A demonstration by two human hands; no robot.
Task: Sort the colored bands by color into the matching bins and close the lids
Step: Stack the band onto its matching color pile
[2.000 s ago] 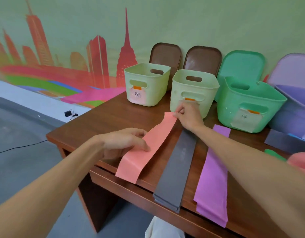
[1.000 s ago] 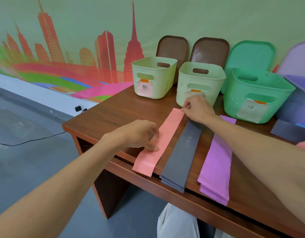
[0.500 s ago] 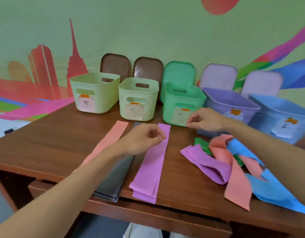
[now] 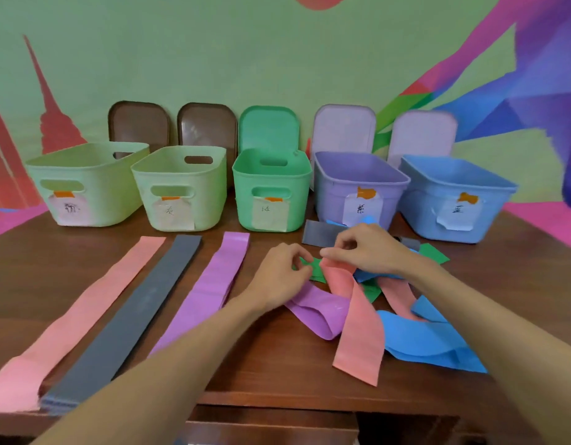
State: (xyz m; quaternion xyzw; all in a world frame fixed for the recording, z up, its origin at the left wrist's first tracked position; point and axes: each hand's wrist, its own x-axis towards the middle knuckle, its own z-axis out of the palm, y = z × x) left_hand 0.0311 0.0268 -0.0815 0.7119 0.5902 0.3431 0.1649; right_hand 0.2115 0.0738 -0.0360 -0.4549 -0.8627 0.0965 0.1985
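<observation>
A brown wooden table [image 4: 69, 252] stands against a green wall with a bright mural [image 4: 502, 75]. Five open bins [image 4: 271, 178] line its back edge, lids leaning behind. Both hands meet over a tangled pile: the right hand [image 4: 370, 248] pinches the top of a pink band [image 4: 358, 322], and the left hand's [image 4: 277, 277] fingertips close on a green band [image 4: 316, 268] just between the two hands.

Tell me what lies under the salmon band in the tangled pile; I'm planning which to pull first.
Under the salmon band lie a purple band, a green band and a blue band. How they interlock beneath it is covered.
</observation>
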